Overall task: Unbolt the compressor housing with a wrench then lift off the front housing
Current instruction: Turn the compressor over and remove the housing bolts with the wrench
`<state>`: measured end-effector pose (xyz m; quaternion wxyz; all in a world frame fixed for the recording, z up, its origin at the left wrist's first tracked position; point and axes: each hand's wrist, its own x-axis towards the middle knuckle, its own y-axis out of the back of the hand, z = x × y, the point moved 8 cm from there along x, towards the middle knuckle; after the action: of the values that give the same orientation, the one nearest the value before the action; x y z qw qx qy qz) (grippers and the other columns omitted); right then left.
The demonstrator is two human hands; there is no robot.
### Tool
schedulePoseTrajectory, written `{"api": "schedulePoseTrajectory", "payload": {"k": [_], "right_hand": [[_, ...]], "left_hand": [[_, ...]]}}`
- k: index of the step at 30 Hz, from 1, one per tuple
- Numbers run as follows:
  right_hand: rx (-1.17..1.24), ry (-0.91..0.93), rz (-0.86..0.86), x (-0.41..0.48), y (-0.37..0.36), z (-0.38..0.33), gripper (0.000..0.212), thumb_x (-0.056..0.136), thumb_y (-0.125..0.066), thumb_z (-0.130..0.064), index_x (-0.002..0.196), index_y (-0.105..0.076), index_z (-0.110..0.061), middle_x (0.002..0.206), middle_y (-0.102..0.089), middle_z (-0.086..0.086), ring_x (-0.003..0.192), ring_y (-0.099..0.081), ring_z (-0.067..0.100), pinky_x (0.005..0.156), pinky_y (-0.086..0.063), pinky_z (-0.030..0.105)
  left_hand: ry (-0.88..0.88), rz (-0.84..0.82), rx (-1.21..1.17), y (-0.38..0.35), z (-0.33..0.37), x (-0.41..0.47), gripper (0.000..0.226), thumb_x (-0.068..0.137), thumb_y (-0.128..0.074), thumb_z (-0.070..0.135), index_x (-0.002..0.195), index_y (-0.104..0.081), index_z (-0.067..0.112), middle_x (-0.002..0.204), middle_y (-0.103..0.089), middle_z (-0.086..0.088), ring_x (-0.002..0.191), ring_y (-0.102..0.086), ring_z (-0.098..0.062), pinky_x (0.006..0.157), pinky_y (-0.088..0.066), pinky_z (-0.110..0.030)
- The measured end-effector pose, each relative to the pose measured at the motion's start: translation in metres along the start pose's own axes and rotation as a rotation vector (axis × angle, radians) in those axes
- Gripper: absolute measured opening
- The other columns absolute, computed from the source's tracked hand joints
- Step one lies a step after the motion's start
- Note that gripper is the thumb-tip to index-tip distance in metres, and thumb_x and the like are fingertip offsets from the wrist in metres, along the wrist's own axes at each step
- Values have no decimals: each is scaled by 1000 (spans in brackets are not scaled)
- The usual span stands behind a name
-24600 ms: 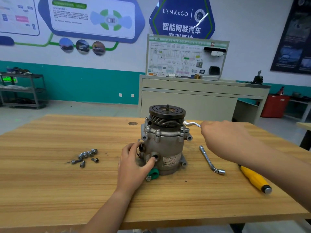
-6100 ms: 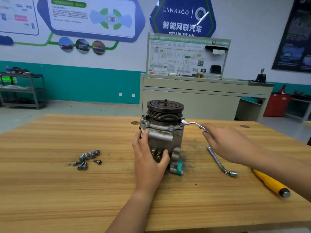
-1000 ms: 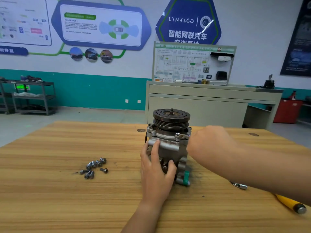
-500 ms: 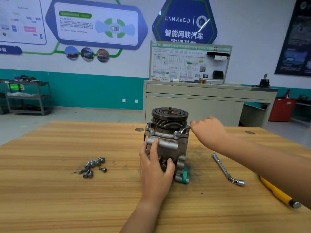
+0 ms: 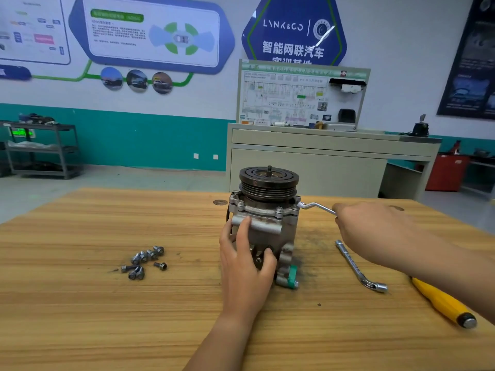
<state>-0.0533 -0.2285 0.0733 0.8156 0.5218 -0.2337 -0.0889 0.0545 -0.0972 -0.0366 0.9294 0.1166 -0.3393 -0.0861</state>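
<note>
I am working the wrench (image 5: 318, 207) on a bolt at the right-hand corner of the front housing (image 5: 263, 208), the flanged ring just under the grooved pulley (image 5: 268, 183). The compressor (image 5: 265, 234) is standing upright on its rear end near the middle of the wooden table (image 5: 80, 303). My right hand (image 5: 375, 231) is gripping the outer end of the wrench handle, fingers curled under it. My left hand (image 5: 243, 266) is lying flat against the near face of the body, fingers straight and slightly spread, thumb pressing lower down. To do this well, I am judging that I should be pulling in a level arc, so the wrench head is sitting square on the bolt and not riding up off it. I should also be leaning the left palm against the pull, since the tall casting looks top-heavy with the pulley up there and could twist or tip on the smooth board. Bolt heads are showing along the near edge of the flange, so I am reckoning the lift is some way off. A cluster of loose bolts (image 5: 146, 261) is lying well to the left. A spare socket wrench (image 5: 359, 266) and a yellow-handled screwdriver (image 5: 442, 303) are lying near my right forearm, where a wide swing might be catching them.
</note>
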Motion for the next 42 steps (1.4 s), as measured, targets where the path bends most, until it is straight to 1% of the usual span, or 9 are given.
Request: {"api": "schedulePoseTrajectory", "payload": {"k": [4,8,14,21,24,27,31,36,42], "right_hand": [[-107,55,-70,0,12,-19,13,90,-39,-3,88,-37,-16,64,-33,-4,52,-31,9,42,-24,21],[-220,106,-158,3,22,-37,16,89,-44,-2,81,-38,-14,63,-32,-2,55,-34,14,53,-37,25],[-363,184,-156,5,19,-43,22,95,-36,-9,108,-54,-12,65,-29,-2,57,-33,14,42,-23,23],[-477,272,-103,44,18,-13,17,92,-36,-8,91,-52,-14,62,-41,-3,51,-39,12,45,-30,24],[-401,214,-32,73,4,-13,19,93,-41,-6,104,-55,-13,86,-59,0,80,-58,20,67,-45,31],[-214,190,79,93,-14,-22,25,94,-38,-5,113,-51,-13,110,-63,7,102,-59,27,90,-40,35],[-64,138,174,93,-27,-12,17,96,-37,-11,107,-50,-13,102,-65,6,93,-60,26,77,-40,30],[308,-21,361,46,-14,29,28,99,-30,-29,113,-48,-13,70,-54,-2,62,-55,19,53,-42,30],[216,17,97,14,-21,14,25,96,-34,-18,118,-45,-20,80,-54,-1,75,-55,20,57,-41,31]], "left_hand": [[-9,6,0,1,1,-1,65,84,-62,18,140,-32,29,149,-14,4,130,-36,-26,96,-45,-46],[-4,3,-4,1,2,0,64,84,-62,17,140,-33,28,149,-16,1,127,-39,-28,95,-46,-46],[-7,-4,-7,1,1,-2,65,85,-61,18,141,-30,31,149,-12,7,128,-38,-25,96,-46,-45],[-26,24,-43,2,3,-2,68,83,-63,16,131,-25,45,148,-14,7,132,-33,-23,100,-42,-46],[-26,5,-46,2,4,-1,72,83,-62,19,122,-18,59,145,-10,17,132,-32,-23,100,-43,-45],[-47,17,-37,3,4,-1,73,83,-62,21,120,-15,64,142,-10,23,132,-32,-22,99,-44,-44],[-41,9,-33,2,3,-3,72,84,-61,22,118,-15,65,141,-9,25,133,-30,-20,99,-45,-42],[-45,24,-23,0,2,-1,69,83,-62,20,128,-20,51,145,-12,14,133,-30,-21,102,-42,-44],[-49,25,-17,2,4,-1,71,83,-63,17,123,-19,56,146,-14,10,134,-30,-21,101,-43,-45]]}}
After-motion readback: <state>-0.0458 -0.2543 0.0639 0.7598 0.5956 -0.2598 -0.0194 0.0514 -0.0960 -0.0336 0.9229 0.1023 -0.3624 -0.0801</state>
